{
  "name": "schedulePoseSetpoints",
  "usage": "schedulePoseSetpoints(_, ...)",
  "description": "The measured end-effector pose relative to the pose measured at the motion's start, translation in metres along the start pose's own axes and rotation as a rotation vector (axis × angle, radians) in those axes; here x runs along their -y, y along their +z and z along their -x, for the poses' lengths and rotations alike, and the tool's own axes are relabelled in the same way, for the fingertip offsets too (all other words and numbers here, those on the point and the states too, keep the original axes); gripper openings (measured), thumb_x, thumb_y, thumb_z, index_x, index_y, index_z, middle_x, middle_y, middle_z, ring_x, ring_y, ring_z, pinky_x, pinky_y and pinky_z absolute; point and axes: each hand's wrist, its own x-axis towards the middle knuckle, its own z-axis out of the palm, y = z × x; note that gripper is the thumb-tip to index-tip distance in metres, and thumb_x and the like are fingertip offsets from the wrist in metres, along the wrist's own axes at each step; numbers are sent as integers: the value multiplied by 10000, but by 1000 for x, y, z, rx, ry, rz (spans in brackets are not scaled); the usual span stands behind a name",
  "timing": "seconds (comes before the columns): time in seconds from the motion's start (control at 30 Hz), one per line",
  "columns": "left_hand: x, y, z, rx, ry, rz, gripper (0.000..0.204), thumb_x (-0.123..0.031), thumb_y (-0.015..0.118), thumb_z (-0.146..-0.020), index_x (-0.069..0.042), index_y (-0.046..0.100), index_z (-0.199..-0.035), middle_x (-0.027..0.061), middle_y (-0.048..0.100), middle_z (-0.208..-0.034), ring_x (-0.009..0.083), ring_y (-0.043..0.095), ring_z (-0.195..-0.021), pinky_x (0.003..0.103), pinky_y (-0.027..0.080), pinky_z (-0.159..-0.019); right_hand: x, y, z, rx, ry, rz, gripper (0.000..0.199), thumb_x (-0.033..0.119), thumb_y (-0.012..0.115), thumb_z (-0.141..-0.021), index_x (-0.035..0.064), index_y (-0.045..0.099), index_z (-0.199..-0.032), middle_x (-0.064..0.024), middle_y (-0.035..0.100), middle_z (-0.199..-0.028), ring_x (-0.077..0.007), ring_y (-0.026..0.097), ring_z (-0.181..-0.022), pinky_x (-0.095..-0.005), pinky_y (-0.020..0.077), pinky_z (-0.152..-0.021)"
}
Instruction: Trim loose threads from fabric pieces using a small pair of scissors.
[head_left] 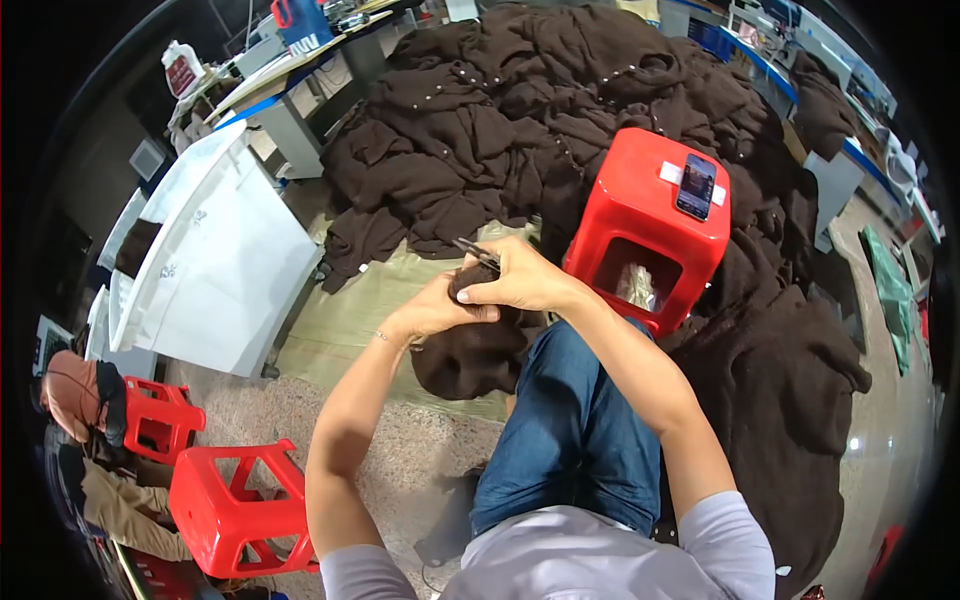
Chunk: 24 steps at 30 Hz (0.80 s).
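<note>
My left hand (436, 308) is closed on a bunched edge of a dark brown knit garment (468, 358), which hangs below it beside my left knee. My right hand (522, 278) meets it over the same edge, its thumb lying on the cloth. Dark thread snips (476, 250) stick out of the right hand, pointing up and to the left. The folded cloth between the hands is partly hidden by my fingers.
A large heap of dark brown garments (500, 110) spreads ahead of me. To the right stands a red stool (625, 180) carrying a phone (696, 187). A white bin (215, 260) is on the left, near another red stool (235, 510) and a seated person (120, 500).
</note>
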Motion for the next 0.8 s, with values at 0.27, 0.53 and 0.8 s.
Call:
schedulePoseSetpoints(0.27,-11,-21,-8,-101,231,61,145,-24,642,-904,53,677,-1022,-10,671,-936,64,578,-842,234,477,-782,-132,-16,18,24,169,-32,489,86,835,-669,7,661,-1118,-52,705,-1005,-137,608,-931,-286,472,-878)
schedulePoseSetpoints(0.53,26,-35,-3,-93,96,156,387,-76,703,-862,-8,577,-1222,56,637,-1132,137,592,-1032,286,444,-952,-157,-36,33,-273,107,-219,472,3,810,-702,-23,645,-1143,-35,687,-1059,-107,600,-963,-275,471,-902)
schedulePoseSetpoints(0.8,61,30,-37,130,105,616,567,-134,743,-850,31,491,-1330,79,592,-1240,152,549,-1128,307,430,-999,-70,-16,40,-352,-241,540,339,181,758,-728,24,608,-988,-139,647,-926,-317,659,-866,-390,491,-730)
